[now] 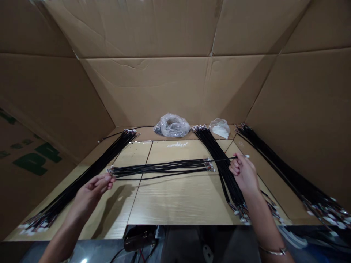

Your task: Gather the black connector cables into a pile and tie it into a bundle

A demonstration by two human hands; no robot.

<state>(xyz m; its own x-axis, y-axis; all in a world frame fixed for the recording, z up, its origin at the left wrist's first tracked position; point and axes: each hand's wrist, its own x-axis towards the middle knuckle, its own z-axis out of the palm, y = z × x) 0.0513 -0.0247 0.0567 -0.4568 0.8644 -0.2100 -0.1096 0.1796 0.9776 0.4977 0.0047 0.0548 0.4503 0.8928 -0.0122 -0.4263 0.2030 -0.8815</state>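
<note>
My right hand is closed around one end of a black cable, and a small white connector pokes out past the fingers. That cable runs left over a small bunch of black cables lying crosswise in the middle, with connectors at both ends. At the bunch's left end, the fingertips of my left hand are pinched on a black cable that leads along the bunch's near side. Beneath my right hand and forearm passes a thick cable bundle, partly hidden by them.
More black cable bundles lie at the left and right. At the back sit a clear plastic bag with a ring-shaped roll and a small bag of white pieces. Cardboard walls enclose the back and sides.
</note>
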